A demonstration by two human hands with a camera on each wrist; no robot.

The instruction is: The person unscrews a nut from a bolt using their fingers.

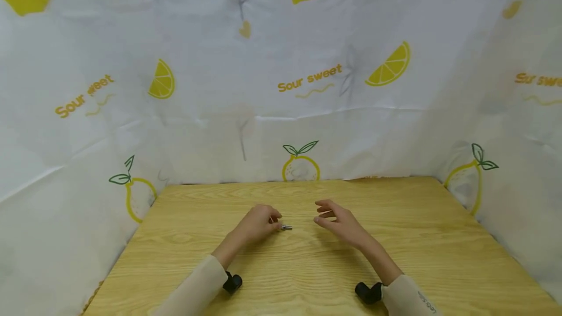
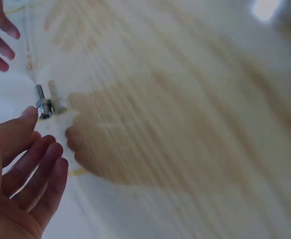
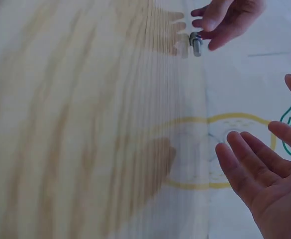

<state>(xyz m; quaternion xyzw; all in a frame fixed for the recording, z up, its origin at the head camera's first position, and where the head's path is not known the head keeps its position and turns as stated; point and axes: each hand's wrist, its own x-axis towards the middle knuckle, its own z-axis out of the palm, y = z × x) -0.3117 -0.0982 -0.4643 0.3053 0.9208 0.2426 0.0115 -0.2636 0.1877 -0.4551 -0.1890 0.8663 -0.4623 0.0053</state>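
Observation:
A small silver bolt (image 1: 287,227) lies on the wood-grain table (image 1: 290,277), its bare shaft pointing toward my right hand. What looks like a nut or collar sits near its thicker end (image 2: 45,112). Beside that end is my left hand (image 1: 260,223), fingers loosely bent, the thumb tip right at the bolt in the left wrist view. My right hand (image 1: 341,223) hovers over the table to the right of the bolt. Its fingers are spread and relaxed, holding nothing, as the right wrist view (image 3: 269,179) also shows.
White cloth (image 1: 210,150) with lemon prints hangs behind the table and along both sides. Black wrist-worn devices (image 1: 232,282) (image 1: 369,292) stick out beside each beige sleeve. The glossy tabletop reflects both hands and the bolt.

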